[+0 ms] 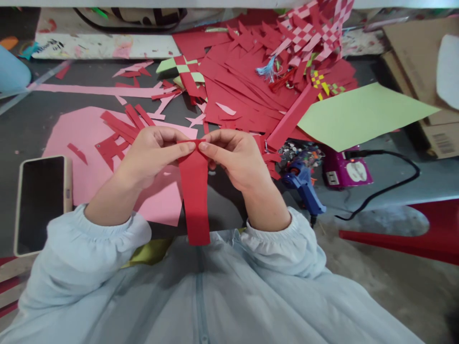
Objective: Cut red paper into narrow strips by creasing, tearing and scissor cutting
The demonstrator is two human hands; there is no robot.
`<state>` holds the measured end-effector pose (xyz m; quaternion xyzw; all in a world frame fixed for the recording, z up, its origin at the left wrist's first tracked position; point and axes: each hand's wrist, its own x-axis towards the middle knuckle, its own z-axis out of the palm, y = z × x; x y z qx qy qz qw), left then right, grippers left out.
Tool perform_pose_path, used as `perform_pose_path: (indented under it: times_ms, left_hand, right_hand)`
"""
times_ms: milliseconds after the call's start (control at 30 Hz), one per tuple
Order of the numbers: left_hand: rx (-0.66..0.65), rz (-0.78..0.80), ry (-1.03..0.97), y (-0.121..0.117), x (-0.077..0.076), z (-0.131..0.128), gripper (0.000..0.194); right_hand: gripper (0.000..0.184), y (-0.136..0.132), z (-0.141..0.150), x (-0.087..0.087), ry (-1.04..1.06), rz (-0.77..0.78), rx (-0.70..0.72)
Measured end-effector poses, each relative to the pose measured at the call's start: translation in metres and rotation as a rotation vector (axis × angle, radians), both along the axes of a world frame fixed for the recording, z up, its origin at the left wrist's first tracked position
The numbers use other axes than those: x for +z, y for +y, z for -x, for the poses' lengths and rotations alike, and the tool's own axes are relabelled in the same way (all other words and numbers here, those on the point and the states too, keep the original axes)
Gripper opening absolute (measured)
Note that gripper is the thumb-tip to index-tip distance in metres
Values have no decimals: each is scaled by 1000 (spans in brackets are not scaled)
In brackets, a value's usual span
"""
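A red paper strip [195, 196] hangs down in front of my chest, its top edge pinched between both hands. My left hand [154, 152] is closed on the upper left corner, thumb in front and fingers behind. Close beside it, my right hand [234, 155] pinches the upper right corner the same way, the two thumbs nearly touching. The fingertips behind the paper are mostly hidden. Under my left forearm lies a pink paper sheet [77, 129] with narrow red paper strips [122, 126] on it.
Red paper sheets [233, 91] and woven pink-and-red pieces [308, 36] pile up at the back. A green sheet [366, 117] lies to the right, above a blue glue gun [304, 188] and a purple box [347, 169] with a black cable. A phone [41, 203] rests at left.
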<state>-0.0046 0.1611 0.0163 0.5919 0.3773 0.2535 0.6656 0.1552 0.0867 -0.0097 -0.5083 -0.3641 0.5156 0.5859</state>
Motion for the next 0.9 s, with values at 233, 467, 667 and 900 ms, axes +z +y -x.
perform_pose_path:
  times_ms: [233, 467, 667, 900]
  left_hand:
    - [109, -67, 13, -2, -5, 0, 13]
    - [117, -126, -12, -2, -14, 0, 16]
    - [193, -155, -42, -9, -14, -5, 12]
    - [274, -80, -124, -19, -18, -13, 11]
  right_hand:
    - [40, 1, 0, 2, -7, 16, 15]
    - [41, 1, 1, 5, 28, -4, 15]
    - [37, 0, 2, 1, 27, -40, -11]
    - [39, 0, 4, -1, 16, 3, -46]
